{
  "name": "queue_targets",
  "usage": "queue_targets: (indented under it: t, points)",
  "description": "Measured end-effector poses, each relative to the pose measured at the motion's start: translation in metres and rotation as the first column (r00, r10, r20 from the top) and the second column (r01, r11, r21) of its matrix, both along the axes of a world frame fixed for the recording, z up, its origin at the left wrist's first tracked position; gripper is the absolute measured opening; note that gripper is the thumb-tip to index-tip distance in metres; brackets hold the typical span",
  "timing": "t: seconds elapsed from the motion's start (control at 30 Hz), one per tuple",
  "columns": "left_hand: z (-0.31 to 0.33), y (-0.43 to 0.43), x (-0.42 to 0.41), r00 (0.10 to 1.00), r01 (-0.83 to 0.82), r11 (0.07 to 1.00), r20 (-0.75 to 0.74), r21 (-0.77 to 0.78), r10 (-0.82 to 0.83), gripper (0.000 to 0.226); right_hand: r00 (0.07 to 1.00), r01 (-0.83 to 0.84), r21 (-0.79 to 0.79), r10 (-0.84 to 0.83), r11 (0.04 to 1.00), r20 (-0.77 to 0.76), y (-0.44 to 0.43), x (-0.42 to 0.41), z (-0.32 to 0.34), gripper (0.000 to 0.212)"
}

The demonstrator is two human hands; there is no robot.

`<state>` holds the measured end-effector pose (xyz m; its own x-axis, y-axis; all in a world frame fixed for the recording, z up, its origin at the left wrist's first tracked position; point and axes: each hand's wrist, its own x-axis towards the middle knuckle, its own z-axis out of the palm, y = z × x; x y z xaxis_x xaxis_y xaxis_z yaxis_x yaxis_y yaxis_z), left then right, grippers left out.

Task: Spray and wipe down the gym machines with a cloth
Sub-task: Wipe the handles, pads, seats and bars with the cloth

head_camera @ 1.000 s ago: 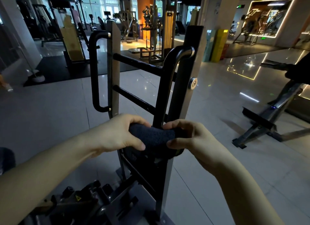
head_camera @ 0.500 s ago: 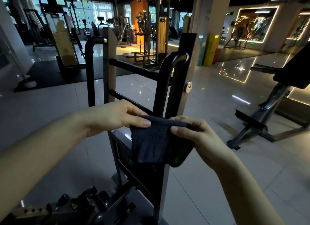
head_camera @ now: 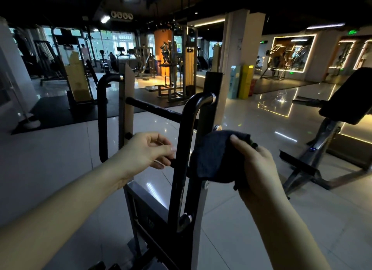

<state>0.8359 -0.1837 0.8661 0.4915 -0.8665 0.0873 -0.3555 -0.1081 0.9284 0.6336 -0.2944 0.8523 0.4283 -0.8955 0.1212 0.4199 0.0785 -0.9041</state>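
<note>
A dim gym hall spreads out behind, its glossy tiled floor (head_camera: pixel 60 159) catching strip lights, with weight stations by the far windows and a padded incline bench (head_camera: pixel 346 96) off to the right. In the foreground stands the machine frame (head_camera: pixel 213 88) being cleaned: grey uprights joined by a black crossbar (head_camera: pixel 153 108), with a black loop handle (head_camera: pixel 182 133) curving down its near side.

The right hand (head_camera: pixel 257 169) grips a dark cloth (head_camera: pixel 215 159), thumb laid over the top and fingers bunched behind, so the fabric hangs as a pad against the right upright, just beside the loop handle. That hold looks meant to give a broad wiping face.

The left hand (head_camera: pixel 145 151) hovers left of the loop handle, fingers loosely curled and holding nothing, fingertips close to a lower bar; whether they touch it I cannot tell. It seems placed to steady the frame. No spray bottle shows.
</note>
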Motion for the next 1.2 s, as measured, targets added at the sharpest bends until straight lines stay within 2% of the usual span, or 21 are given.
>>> queue_targets:
  t: [0.07,0.13,0.2,0.23,0.27,0.33,0.4,0.47,0.67,0.93,1.0,1.1,1.13,1.2]
  points:
    - [0.009,-0.005,0.001,0.994,-0.093,0.993,0.058,-0.076,0.098,0.015,0.975,0.221,-0.259,-0.213,0.94,0.058,-0.01,0.011,0.018,0.01]
    - [0.016,-0.012,0.003,0.982,-0.127,0.984,0.124,-0.123,0.142,0.018,0.924,0.356,-0.546,-0.372,0.758,0.087,-0.02,0.031,0.033,0.012]
    - [0.022,-0.02,0.004,0.979,-0.098,0.987,0.165,-0.127,0.118,0.026,0.86,0.343,-0.754,-0.51,0.56,0.013,-0.024,0.06,0.039,0.021]
    - [0.024,-0.022,0.004,0.983,-0.075,0.99,0.155,-0.118,0.093,0.029,0.828,0.286,-0.816,-0.558,0.503,-0.054,-0.023,0.075,0.037,0.026]
    - [0.024,-0.023,0.004,0.99,-0.048,0.994,0.13,-0.102,0.062,0.034,0.8,0.232,-0.849,-0.589,0.475,-0.111,-0.021,0.087,0.032,0.031]
    - [0.022,-0.024,0.004,0.997,0.009,0.998,0.079,-0.066,-0.003,0.04,0.789,0.213,-0.867,-0.603,0.451,-0.12,-0.018,0.101,0.018,0.04]
    - [0.017,-0.023,0.005,0.998,0.039,0.997,0.055,-0.06,-0.036,0.041,0.834,0.252,-0.839,-0.548,0.482,-0.064,-0.023,0.104,0.008,0.037]
    - [0.013,-0.023,0.007,0.999,0.036,0.997,0.037,-0.07,-0.033,0.046,0.857,0.281,-0.824,-0.514,0.492,-0.015,-0.028,0.103,0.006,0.026]
    - [0.01,-0.022,0.012,0.998,0.059,0.996,0.013,-0.068,-0.058,0.06,0.882,0.303,-0.847,-0.465,0.437,0.075,-0.022,0.098,-0.016,0.013]
    - [0.009,-0.015,0.01,0.995,0.096,0.993,-0.034,-0.068,-0.099,0.063,0.952,0.135,-0.86,-0.304,0.492,-0.024,0.001,0.08,-0.083,0.013]
    - [0.009,-0.014,0.01,0.993,0.103,0.992,-0.043,-0.071,-0.106,0.064,0.959,0.063,-0.839,-0.264,0.541,-0.098,0.0,0.074,-0.092,0.013]
    - [0.008,-0.012,0.011,0.992,0.11,0.991,-0.047,-0.074,-0.114,0.066,0.951,-0.026,-0.721,-0.205,0.693,-0.231,0.0,0.066,-0.095,0.008]
    - [0.007,-0.012,0.011,0.992,0.116,0.99,-0.045,-0.074,-0.119,0.066,0.956,0.012,-0.674,-0.207,0.738,-0.209,0.0,0.063,-0.09,0.006]
    - [0.007,-0.011,0.009,0.991,0.127,0.989,-0.024,-0.078,-0.129,0.066,0.967,0.165,-0.568,-0.246,0.806,-0.068,-0.005,0.057,-0.068,0.004]
